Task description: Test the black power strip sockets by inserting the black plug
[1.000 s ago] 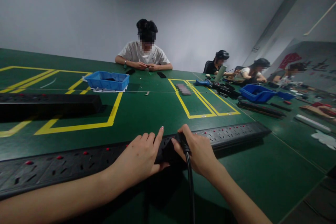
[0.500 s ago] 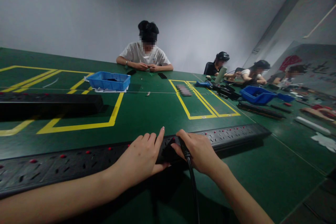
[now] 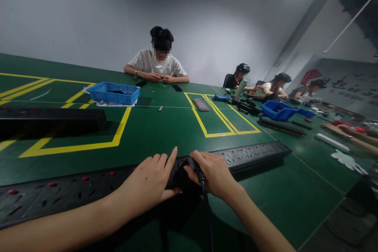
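Note:
A long black power strip [image 3: 97, 183] with red switches and several sockets lies slantwise across the table in front of me. My left hand [image 3: 152, 177] is closed round its middle, the thumb on the near side and the index finger pointing up past the far edge. Just to the right, my right hand [image 3: 214, 171] grips a black plug [image 3: 194, 164] against the strip's top. From that plug a black cord [image 3: 207, 208] hangs down toward me. Fingers hide the contact, so I cannot tell how deep the plug sits.
Another black strip [image 3: 53, 120] lies at the left. A blue tray [image 3: 114, 96] stands behind it, and a phone [image 3: 201, 104] lies on the green table [image 3: 153, 134] between yellow tape lines. Across sits a person [image 3: 156, 63]. Co-workers, a blue bin [image 3: 277, 111] and a white glove [image 3: 348, 160] are at right.
My view has turned slightly to the right, so the scene sits further left. Both hands keep their holds on the strip and the plug.

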`<state>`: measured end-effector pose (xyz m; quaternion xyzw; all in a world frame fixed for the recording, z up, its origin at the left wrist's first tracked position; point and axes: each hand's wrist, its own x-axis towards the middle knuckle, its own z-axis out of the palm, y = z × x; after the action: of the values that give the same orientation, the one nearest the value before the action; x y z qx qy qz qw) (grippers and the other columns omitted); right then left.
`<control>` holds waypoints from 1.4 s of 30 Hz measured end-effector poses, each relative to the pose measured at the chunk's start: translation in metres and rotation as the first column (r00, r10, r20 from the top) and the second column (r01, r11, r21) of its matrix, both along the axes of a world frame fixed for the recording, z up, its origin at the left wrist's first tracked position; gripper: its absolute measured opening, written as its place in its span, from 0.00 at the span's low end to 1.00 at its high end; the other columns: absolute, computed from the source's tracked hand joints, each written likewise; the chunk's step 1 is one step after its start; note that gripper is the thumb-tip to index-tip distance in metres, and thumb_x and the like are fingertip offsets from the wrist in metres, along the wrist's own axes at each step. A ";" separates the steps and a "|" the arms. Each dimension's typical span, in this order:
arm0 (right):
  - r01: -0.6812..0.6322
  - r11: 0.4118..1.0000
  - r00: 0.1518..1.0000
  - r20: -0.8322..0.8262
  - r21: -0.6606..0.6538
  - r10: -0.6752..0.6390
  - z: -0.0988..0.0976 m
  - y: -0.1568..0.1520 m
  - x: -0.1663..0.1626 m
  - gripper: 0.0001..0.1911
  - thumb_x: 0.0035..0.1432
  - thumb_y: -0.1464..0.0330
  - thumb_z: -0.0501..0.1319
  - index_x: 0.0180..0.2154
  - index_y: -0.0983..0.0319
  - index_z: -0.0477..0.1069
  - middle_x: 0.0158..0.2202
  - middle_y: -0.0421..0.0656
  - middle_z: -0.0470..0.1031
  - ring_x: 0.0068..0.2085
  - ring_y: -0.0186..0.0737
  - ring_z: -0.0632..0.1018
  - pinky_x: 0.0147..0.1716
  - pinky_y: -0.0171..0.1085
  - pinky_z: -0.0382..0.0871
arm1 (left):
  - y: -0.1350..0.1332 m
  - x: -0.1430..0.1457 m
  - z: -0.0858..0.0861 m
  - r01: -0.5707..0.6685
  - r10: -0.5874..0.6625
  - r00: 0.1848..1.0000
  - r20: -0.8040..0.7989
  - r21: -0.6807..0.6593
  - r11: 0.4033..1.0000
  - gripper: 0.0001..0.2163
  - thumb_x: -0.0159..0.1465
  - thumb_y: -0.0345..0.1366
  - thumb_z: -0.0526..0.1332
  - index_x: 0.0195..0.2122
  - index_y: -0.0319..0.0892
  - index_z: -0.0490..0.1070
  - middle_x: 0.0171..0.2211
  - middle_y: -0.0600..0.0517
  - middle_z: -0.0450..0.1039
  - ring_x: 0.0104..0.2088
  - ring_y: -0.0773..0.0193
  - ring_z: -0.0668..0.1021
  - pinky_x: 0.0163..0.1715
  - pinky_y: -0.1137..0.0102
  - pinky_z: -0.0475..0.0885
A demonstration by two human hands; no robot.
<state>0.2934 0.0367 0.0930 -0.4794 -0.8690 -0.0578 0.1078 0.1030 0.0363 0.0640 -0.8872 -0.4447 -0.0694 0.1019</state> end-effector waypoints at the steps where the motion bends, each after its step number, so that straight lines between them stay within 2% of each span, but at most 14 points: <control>1: 0.000 1.000 1.000 0.000 0.005 0.000 -0.001 0.000 0.000 0.10 0.60 0.61 0.49 0.37 0.59 0.61 0.30 0.41 0.70 0.30 0.36 0.71 0.28 0.32 0.57 | 0.000 0.000 0.000 -0.001 0.001 1.000 -0.003 0.001 1.000 0.34 0.58 0.51 0.50 0.59 0.30 0.48 0.43 0.38 0.67 0.37 0.54 0.70 0.36 0.62 0.64; 10: 0.043 0.998 0.998 -0.056 0.041 -0.041 -0.010 -0.001 -0.004 0.11 0.60 0.60 0.49 0.38 0.60 0.62 0.30 0.41 0.71 0.30 0.37 0.72 0.28 0.32 0.58 | 0.001 -0.004 0.001 0.006 -0.007 0.999 -0.042 -0.029 1.000 0.36 0.57 0.53 0.50 0.60 0.32 0.45 0.36 0.42 0.67 0.35 0.54 0.70 0.34 0.62 0.64; 17: -0.047 0.999 0.993 -0.109 -0.022 0.044 -0.015 -0.003 -0.025 0.18 0.60 0.54 0.46 0.42 0.61 0.61 0.32 0.43 0.71 0.31 0.38 0.71 0.28 0.34 0.60 | -0.004 -0.038 -0.009 0.005 -0.004 1.000 -0.019 0.014 1.000 0.35 0.58 0.55 0.47 0.60 0.36 0.45 0.36 0.43 0.68 0.35 0.55 0.70 0.36 0.61 0.64; 22: -0.054 0.998 0.993 -0.108 -0.023 0.051 -0.015 -0.006 -0.041 0.17 0.60 0.57 0.46 0.43 0.62 0.61 0.33 0.44 0.70 0.34 0.39 0.70 0.31 0.35 0.60 | -0.001 -0.063 -0.023 0.015 -0.015 1.000 0.019 0.022 1.000 0.35 0.57 0.55 0.49 0.61 0.41 0.43 0.37 0.44 0.69 0.36 0.55 0.70 0.38 0.60 0.63; 26: -0.076 0.997 0.991 -0.109 -0.023 0.073 -0.015 -0.007 -0.047 0.17 0.61 0.57 0.45 0.44 0.61 0.60 0.33 0.44 0.69 0.33 0.38 0.69 0.30 0.35 0.60 | 0.001 -0.071 -0.029 -0.007 0.007 0.999 0.047 -0.010 1.000 0.35 0.56 0.55 0.50 0.61 0.43 0.43 0.36 0.46 0.69 0.34 0.57 0.71 0.38 0.62 0.63; 32: -0.068 0.998 0.988 -0.142 -0.004 0.067 -0.017 -0.007 -0.046 0.16 0.59 0.59 0.48 0.44 0.62 0.60 0.33 0.44 0.68 0.32 0.38 0.68 0.30 0.35 0.60 | -0.002 -0.067 -0.018 -0.057 0.059 0.998 0.024 -0.082 0.995 0.33 0.56 0.53 0.51 0.60 0.45 0.45 0.36 0.46 0.70 0.35 0.56 0.72 0.36 0.62 0.64; 36: -0.083 0.996 0.980 -0.182 0.014 0.085 -0.019 -0.008 -0.045 0.18 0.59 0.59 0.48 0.46 0.63 0.59 0.34 0.45 0.68 0.32 0.39 0.69 0.30 0.36 0.61 | -0.007 -0.060 -0.013 -0.044 0.046 0.998 0.045 -0.056 0.997 0.30 0.57 0.50 0.52 0.59 0.47 0.49 0.45 0.45 0.69 0.41 0.54 0.72 0.40 0.61 0.64; 39: -0.085 0.996 0.973 -0.212 0.040 0.092 -0.023 -0.008 -0.044 0.19 0.59 0.60 0.48 0.48 0.64 0.58 0.36 0.46 0.69 0.34 0.40 0.69 0.32 0.37 0.62 | -0.009 -0.045 -0.007 -0.001 0.001 0.999 0.052 -0.002 1.000 0.31 0.55 0.49 0.55 0.59 0.44 0.51 0.52 0.44 0.64 0.47 0.51 0.68 0.44 0.58 0.62; 42: -0.105 0.993 0.970 -0.218 0.045 0.112 -0.028 -0.008 -0.043 0.21 0.57 0.63 0.49 0.50 0.67 0.56 0.38 0.48 0.68 0.36 0.41 0.69 0.34 0.38 0.63 | -0.009 -0.025 0.002 -0.025 0.025 0.999 -0.027 -0.021 0.999 0.27 0.56 0.41 0.54 0.57 0.40 0.56 0.50 0.42 0.65 0.46 0.50 0.69 0.43 0.58 0.62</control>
<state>0.2501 0.0289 0.0654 -0.4327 -0.8757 -0.0126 0.2141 0.0785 0.0276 0.0656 -0.8834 -0.4550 -0.0513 0.0992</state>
